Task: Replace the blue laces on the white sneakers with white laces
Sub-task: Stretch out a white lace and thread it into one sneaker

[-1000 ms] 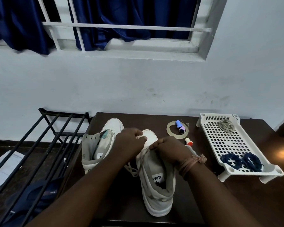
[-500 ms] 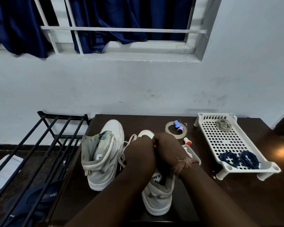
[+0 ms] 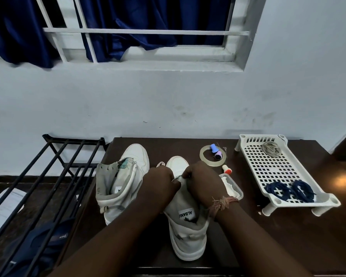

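Your fingers were curled in tight at the middle of the near sneaker, both hands meeting knuckle to knuckle over its lacing area. Your left hand pinched a thin white lace where it crossed the gap between the hands, and your right hand gripped the same stretch from the other side, its fingertips tucked down against the tongue. A small loop of that lace stuck out just beyond your left knuckles, beside the sneaker's toe. How far the lace was threaded I could not tell, since your hands covered the eyelets.

The sneaker stood on the dark table, toe pointing away from you, its tongue label showing just near your wrists. The second sneaker stood just to its left, with bare eyelets along its raised collar.

Well to the right, a white perforated tray held two coiled blue laces at its near end and a pale coiled lace at its far end. Between tray and sneakers lay a roll of clear tape, a small bottle with an orange base, and a clear plastic box touching your right wrist area. A black metal rack stood left of the table.
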